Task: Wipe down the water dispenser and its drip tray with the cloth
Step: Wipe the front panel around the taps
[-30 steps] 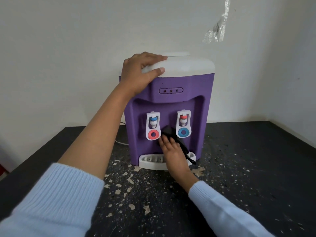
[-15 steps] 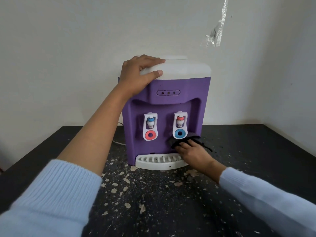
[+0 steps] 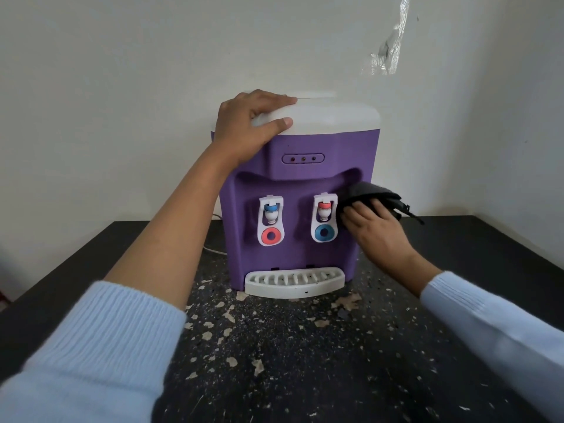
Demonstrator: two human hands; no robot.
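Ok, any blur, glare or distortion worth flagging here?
Head view: soft, even light, no glare on the water dispenser; right sleeve smeared with motion blur near the corner; cloth dark, folds barely legible; wide-angle stretch toward the edges.

Left grip (image 3: 247,126) clamped on the white top of the water dispenser (image 3: 299,175), fingers laid over the top and thumb along its front edge. Left forearm bare, stretched forward and up, pale blue left sleeve (image 3: 91,346) pushed back near the elbow. Right grip (image 3: 375,227) sits lower, fingers bent onto the dark cloth (image 3: 369,192) and pressing it against the dispenser's right front (thumb hidden). Right arm reaches in from the surface's right side, right sleeve (image 3: 494,325) down to the wrist.
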